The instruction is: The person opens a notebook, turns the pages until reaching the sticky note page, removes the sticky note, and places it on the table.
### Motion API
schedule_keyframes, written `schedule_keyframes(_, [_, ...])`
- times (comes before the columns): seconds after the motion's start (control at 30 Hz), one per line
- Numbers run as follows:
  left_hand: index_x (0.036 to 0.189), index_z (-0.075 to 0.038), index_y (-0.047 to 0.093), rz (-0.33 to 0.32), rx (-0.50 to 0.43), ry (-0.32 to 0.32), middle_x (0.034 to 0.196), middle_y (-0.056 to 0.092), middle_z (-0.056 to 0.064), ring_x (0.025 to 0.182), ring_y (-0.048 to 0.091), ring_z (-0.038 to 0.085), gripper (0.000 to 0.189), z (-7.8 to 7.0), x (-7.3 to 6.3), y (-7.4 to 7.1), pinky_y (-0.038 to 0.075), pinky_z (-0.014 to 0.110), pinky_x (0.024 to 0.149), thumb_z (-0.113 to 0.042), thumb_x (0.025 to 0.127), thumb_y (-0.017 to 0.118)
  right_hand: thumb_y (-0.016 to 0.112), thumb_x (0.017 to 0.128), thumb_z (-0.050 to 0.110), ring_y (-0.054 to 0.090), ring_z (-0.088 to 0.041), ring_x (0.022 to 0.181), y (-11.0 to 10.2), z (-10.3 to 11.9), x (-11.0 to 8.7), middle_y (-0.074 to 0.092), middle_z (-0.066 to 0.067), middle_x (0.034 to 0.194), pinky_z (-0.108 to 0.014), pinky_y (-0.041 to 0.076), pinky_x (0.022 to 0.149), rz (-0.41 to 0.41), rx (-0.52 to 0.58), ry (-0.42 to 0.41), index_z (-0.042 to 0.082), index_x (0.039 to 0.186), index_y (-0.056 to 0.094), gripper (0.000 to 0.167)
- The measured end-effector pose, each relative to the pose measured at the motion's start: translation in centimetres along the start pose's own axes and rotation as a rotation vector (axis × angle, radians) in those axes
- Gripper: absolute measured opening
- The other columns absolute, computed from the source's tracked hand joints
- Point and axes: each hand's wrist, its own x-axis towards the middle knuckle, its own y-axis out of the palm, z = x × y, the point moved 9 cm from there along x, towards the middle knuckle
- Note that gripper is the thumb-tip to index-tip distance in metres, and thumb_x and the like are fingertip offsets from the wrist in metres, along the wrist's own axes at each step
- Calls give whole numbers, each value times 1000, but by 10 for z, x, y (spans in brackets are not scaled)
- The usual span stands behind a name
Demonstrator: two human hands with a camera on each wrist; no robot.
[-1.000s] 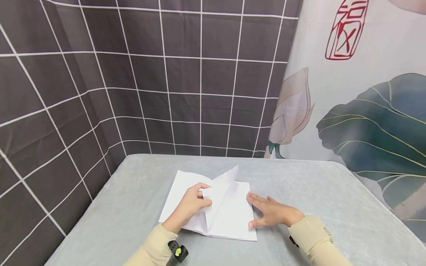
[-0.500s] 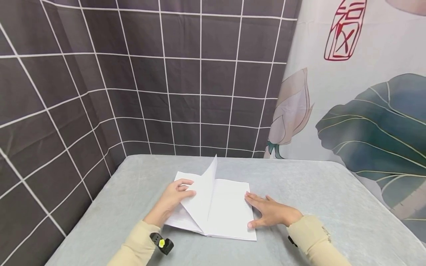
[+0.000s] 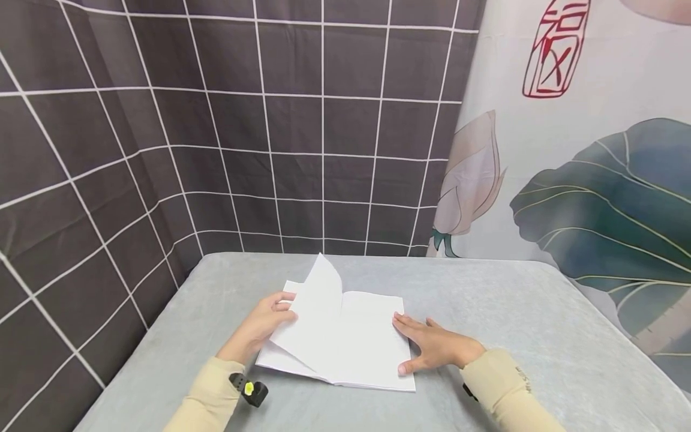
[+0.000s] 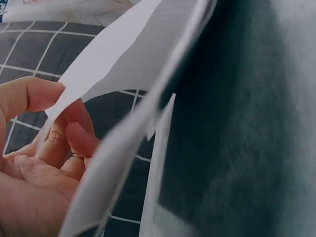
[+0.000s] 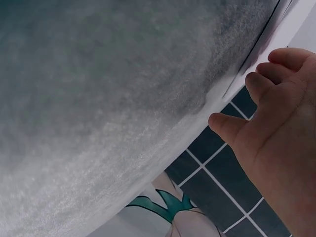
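Note:
A white book (image 3: pixel 372 348) lies spread on the table with a lifted page (image 3: pixel 317 312) standing up and leaning left over its left half. At the left side, my left hand (image 3: pixel 260 324) pinches the outer edge of that page between thumb and fingers. The left wrist view shows the page (image 4: pixel 91 64) bending away from the fingers (image 4: pixel 42 94). My right hand (image 3: pixel 436 345) rests on the right-hand page's outer edge, its fingers spread and fairly straight. In the right wrist view those fingers (image 5: pixel 259 89) lie along the book's edge.
The grey cloth-covered table (image 3: pixel 502 300) extends around the book on every side. Behind it hangs a dark curtain with a white grid (image 3: pixel 291 132), beside a pale curtain with lotus prints (image 3: pixel 594 210). A black wrist strap (image 3: pixel 249 389) sits on the left sleeve.
My left hand has moved left, carrying the page's edge over from the right half toward the left. The right-hand page is now uncovered. My right hand stays nearly still at the right edge.

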Motion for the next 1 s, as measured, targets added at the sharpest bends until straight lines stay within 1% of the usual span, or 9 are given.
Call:
schedule_keyframes(0.1, [124, 6, 53, -17, 30, -18, 107, 66, 21, 82, 65, 19, 42, 5, 1, -5, 55, 34, 72, -6, 84, 61, 73, 75, 54, 27, -41, 142, 1, 1, 1, 26, -22, 155, -71, 16, 106, -1, -6, -10, -6, 147, 28, 104])
schedule_keyframes(0.2, [121, 6, 56, -42, 90, -30, 102, 67, 19, 81, 66, 19, 38, 8, 0, -12, 55, 34, 71, -13, 88, 60, 73, 75, 55, 28, -41, 142, 1, 2, 2, 26, -22, 155, -71, 17, 106, -7, -19, -22, -6, 147, 28, 104])
schedule_keyframes(0.37, [119, 6, 57, -80, 174, -33, 102, 67, 18, 84, 64, 19, 39, 12, -1, -23, 53, 34, 74, -17, 88, 63, 73, 74, 55, 28, -40, 142, 3, 5, 4, 25, -22, 156, -70, 17, 106, -3, -16, -39, -5, 147, 27, 106])
schedule_keyframes(0.5, [118, 5, 59, -103, 253, -50, 105, 66, 16, 90, 62, 21, 40, 17, -2, -31, 52, 36, 77, -21, 87, 64, 74, 74, 55, 27, -40, 142, 5, 6, 6, 24, -22, 156, -70, 15, 107, 8, 7, -38, -4, 148, 27, 106])
schedule_keyframes(0.57, [116, 4, 61, -112, 281, -63, 105, 66, 16, 90, 62, 21, 40, 21, -1, -34, 52, 35, 76, -22, 87, 65, 74, 73, 55, 27, -39, 142, 6, 6, 7, 24, -21, 157, -69, 15, 108, 14, 12, -35, -3, 148, 27, 106])
schedule_keyframes(0.67, [110, 2, 65, -123, 298, -85, 99, 67, 11, 84, 60, 19, 35, 26, -1, -38, 51, 32, 70, -25, 87, 66, 74, 73, 55, 27, -38, 143, 7, 7, 8, 24, -19, 157, -69, 15, 108, 24, 18, -36, -1, 149, 28, 105])
schedule_keyframes(0.77, [104, 0, 68, -126, 301, -97, 88, 65, 7, 76, 57, 16, 30, 30, -1, -41, 49, 28, 65, -25, 86, 66, 75, 72, 54, 26, -38, 143, 7, 7, 7, 24, -20, 157, -69, 15, 108, 35, 18, -46, 1, 149, 29, 104])
schedule_keyframes(0.9, [99, 0, 69, -116, 296, -98, 78, 59, 3, 70, 54, 14, 26, 32, -1, -45, 48, 27, 63, -22, 85, 67, 76, 71, 52, 25, -40, 143, 6, 8, 5, 24, -21, 156, -70, 15, 107, 43, 14, -59, 2, 148, 32, 102])
schedule_keyframes(1.0, [98, 1, 68, -99, 289, -103, 74, 57, 1, 68, 53, 14, 25, 34, -1, -46, 48, 26, 62, -20, 85, 67, 76, 69, 52, 25, -39, 143, 6, 8, 4, 23, -20, 157, -69, 15, 108, 53, 18, -57, 2, 148, 32, 103])
